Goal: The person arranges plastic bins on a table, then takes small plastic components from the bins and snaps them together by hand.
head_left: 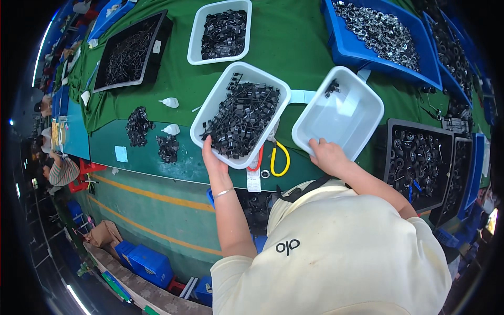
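My left hand [214, 163] grips the near-left rim of a white plastic tub [209, 111], its thumb along the outer wall. Inside that tub lies a heap of small black plastic parts [242, 118], some joined in thin strips. My right hand [331, 157] is closed over the near rim of a second white tub [346, 123], to the right. Only a few small black pieces [332, 88] lie in this one, near its far-left corner. Between the two tubs, close to the table's edge, are a yellow handle [280, 159] and a red handle [256, 159].
Farther back stand a white tub [196, 37] of black parts and a black tray [143, 73] of thin dark pieces. A blue bin [346, 56] holds shiny metal rings. Two black piles [138, 126] and small white bottles [170, 102] lie left. A black crate [391, 152] stands right.
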{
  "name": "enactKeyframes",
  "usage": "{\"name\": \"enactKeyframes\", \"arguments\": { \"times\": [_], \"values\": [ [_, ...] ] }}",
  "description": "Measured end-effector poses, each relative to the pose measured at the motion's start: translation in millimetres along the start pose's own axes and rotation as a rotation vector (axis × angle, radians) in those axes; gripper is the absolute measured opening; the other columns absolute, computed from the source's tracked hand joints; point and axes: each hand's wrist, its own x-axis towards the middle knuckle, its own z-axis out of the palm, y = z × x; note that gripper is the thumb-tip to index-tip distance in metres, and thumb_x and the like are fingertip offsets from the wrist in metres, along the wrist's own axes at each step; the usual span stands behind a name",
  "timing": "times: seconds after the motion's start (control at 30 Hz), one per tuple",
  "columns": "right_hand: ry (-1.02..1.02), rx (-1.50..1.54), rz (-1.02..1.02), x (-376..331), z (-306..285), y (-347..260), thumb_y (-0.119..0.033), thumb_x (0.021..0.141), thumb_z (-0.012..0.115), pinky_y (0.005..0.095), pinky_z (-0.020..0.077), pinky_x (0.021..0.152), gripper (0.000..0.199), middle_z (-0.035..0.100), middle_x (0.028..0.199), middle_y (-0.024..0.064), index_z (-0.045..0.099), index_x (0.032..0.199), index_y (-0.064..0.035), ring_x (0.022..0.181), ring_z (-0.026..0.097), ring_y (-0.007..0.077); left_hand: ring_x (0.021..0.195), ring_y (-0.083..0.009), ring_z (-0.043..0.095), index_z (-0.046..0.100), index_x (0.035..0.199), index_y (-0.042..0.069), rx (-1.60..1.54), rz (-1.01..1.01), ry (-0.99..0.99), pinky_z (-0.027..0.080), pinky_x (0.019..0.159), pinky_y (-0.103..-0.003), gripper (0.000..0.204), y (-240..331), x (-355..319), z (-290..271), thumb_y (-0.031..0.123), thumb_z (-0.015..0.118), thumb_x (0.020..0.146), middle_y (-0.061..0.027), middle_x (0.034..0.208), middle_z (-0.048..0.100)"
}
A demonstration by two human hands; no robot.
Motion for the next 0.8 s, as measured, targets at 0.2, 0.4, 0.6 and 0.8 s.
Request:
{"name": "enactKeyframes", "arguments": {
  "times": [0.2,0.4,0.6,0.8],
  "values": [
    [-0.075,0.153,0.089,-1.1,-25.7,8.9,-0.032,0.069,0.051,0.0363,0.0399,0.064,0.040,0.049,0.084,0.0167,0.038,0.095,-0.0035,0.076,0.049,0.0314,0.087,-0.0196,0.042,0.037,0.101,-0.004,0.667,0.364,0.077,0.031,0.077,-0.028,0.040,0.5,18.3,13.3,0.016,0.053,0.071,-0.0139,0.099,0.043],
    [0.777,0.706,-0.267,-90.9,-183.9,2.0,-0.020,0.056,0.064,0.0285,0.0390,0.070,0.066,0.046,0.100,0.0093,0.031,0.111,-0.0069,0.085,0.048,0.0193,0.100,-0.0296,0.034,0.038,0.101,-0.005,1.329,0.963,0.179,0.025,0.085,-0.035,0.041,23.6,-13.5,32.0,0.013,0.054,0.067,-0.0187,0.106,0.037],
    [1.517,-0.167,-0.461,-249.9,-244.7,-13.7,-0.045,0.051,0.060,0.0386,0.0338,0.075,0.078,0.040,0.103,0.0192,0.032,0.108,-0.0004,0.091,0.042,0.0308,0.100,-0.0237,0.035,0.039,0.099,-0.002,1.234,0.909,-0.329,0.025,0.086,-0.033,0.034,30.3,-15.9,86.6,0.008,0.050,0.068,-0.0144,0.106,0.038],
    [1.620,-0.378,-0.355,-318.2,-243.7,-14.7,-0.043,0.053,0.059,0.0374,0.0338,0.074,0.072,0.041,0.101,0.0171,0.033,0.107,-0.0014,0.090,0.042,0.0291,0.085,-0.0143,0.047,0.043,0.093,-0.005,0.576,1.339,-0.675,0.037,0.072,-0.023,0.028,151.0,-157.0,280.7,0.015,0.039,0.073,-0.0116,0.095,0.048]
  ]
}}
